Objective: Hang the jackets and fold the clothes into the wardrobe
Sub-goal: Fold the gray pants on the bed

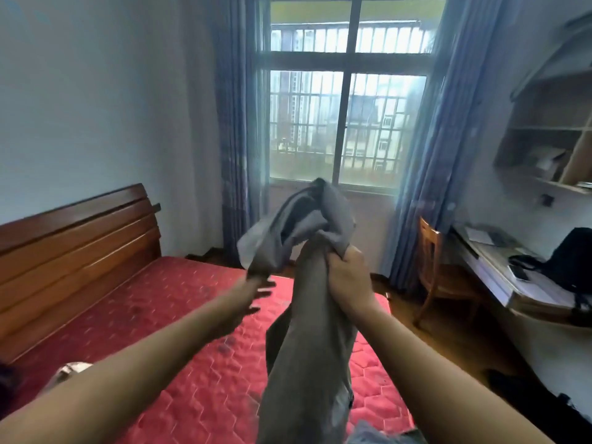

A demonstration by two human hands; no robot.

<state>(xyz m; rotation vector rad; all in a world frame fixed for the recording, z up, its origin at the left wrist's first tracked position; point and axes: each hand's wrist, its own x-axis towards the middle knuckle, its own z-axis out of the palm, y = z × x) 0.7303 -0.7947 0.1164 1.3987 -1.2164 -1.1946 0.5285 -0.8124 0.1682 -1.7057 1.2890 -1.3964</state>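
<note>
holding grey trousers (307,331) over the bed (179,315), my right grip (347,277) clenches them; they hang lengthwise downward, the loose top flops left, nearest my spread left grip (253,293).

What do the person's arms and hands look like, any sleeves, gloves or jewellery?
Both forearms are bare as far as the frame shows, with no sleeve in view. The left hand and right hand wear no gloves. No watch, band or ring shows on the right; the left hand is motion-blurred, so small items there cannot be ruled out.
</note>
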